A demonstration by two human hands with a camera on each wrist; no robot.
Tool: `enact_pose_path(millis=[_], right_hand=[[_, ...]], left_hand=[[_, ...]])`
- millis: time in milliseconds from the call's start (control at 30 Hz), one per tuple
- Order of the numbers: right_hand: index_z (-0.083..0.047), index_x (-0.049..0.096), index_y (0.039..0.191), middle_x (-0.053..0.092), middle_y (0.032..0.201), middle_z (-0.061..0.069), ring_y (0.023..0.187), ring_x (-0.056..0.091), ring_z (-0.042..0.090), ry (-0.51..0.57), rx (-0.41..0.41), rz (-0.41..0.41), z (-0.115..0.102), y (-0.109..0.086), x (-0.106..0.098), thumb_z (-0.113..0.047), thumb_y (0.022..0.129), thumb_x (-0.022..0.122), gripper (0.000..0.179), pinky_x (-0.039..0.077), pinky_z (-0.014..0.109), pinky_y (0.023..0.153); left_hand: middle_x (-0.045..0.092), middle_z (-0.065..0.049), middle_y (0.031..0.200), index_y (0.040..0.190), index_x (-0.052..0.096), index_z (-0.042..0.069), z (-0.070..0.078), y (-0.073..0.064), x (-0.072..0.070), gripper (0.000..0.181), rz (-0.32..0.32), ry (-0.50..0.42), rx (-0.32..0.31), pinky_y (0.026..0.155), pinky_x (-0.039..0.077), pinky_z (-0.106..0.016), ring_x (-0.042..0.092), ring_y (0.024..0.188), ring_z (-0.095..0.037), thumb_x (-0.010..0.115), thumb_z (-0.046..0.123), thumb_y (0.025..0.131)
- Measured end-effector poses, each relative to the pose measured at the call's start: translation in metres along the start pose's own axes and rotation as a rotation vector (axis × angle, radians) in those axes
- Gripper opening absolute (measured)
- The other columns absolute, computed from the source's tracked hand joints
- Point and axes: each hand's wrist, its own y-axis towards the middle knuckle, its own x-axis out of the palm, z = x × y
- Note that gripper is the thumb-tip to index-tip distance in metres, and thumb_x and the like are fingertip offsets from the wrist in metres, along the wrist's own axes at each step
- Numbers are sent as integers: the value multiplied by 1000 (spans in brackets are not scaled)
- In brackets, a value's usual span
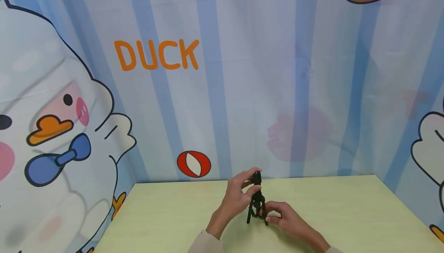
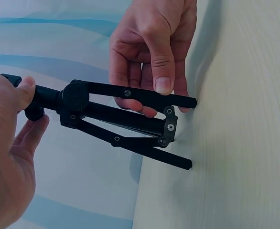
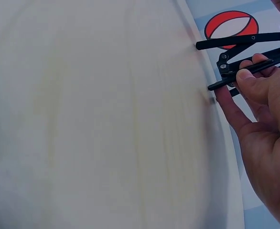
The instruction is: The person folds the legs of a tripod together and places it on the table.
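A small black tripod point(image 1: 257, 201) is held upright over the table, its legs partly spread and pointing down. My left hand point(image 1: 239, 193) grips it by the top, thumb on the near side and fingers behind. In the left wrist view, the left hand point(image 2: 8, 152) is around the tripod's head, above the round joint. My right hand point(image 1: 286, 218) pinches one leg low down between thumb and fingers. The right wrist view shows the right hand point(image 3: 269, 114) with its thumb along that leg. Whether the feet touch the tabletop I cannot tell.
The pale yellow-green table point(image 1: 166, 214) spreads out on both sides of the hands. Behind it hangs a blue-and-white striped curtain point(image 1: 239, 91) printed with cartoon ducks and the word DUCK. The table's far edge runs close behind the tripod.
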Motion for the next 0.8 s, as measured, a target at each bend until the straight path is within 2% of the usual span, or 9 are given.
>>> enact_pose_path(millis=[133,300,433,567,667,800], right_hand=[[-8,74,113,74,111,6,110,67,22,24,-11,7,0,0,1,-1,97,69,18,55,32,96],[-3,76,113,75,111,9,105,68,16,59,-9,25,-1,-1,2,-1,95,71,18,55,31,97],[-1,76,114,75,112,12,103,69,17,78,-14,29,-3,-1,3,-1,95,71,20,54,29,97],[2,75,114,75,111,15,101,71,19,72,-51,27,-4,-1,5,-1,95,71,20,57,32,95],[2,75,114,75,110,15,99,71,19,54,-64,31,-5,-1,7,0,94,71,20,58,35,94],[0,75,115,75,110,12,97,71,17,37,-33,52,-6,0,10,-2,94,73,21,58,34,92]], left_hand=[[69,-14,120,137,64,9,0,-1,-2,48,-5,-8,4,95,58,-50,69,113,-34,72,-8,93],[68,-7,126,140,63,17,0,-2,-5,48,-23,-3,8,97,58,-42,68,116,-27,71,-2,96],[67,-6,122,142,61,20,0,-2,-7,50,-21,38,30,99,56,-36,68,116,-24,72,0,97],[64,-6,119,141,62,19,0,-3,-6,50,25,125,75,97,58,-33,66,112,-21,76,6,95],[62,-4,116,138,65,17,1,-4,-5,49,87,190,119,90,61,-35,64,106,-20,81,10,92],[62,-5,109,133,67,13,2,-3,-4,47,133,197,151,80,63,-35,66,94,-18,83,8,89]])
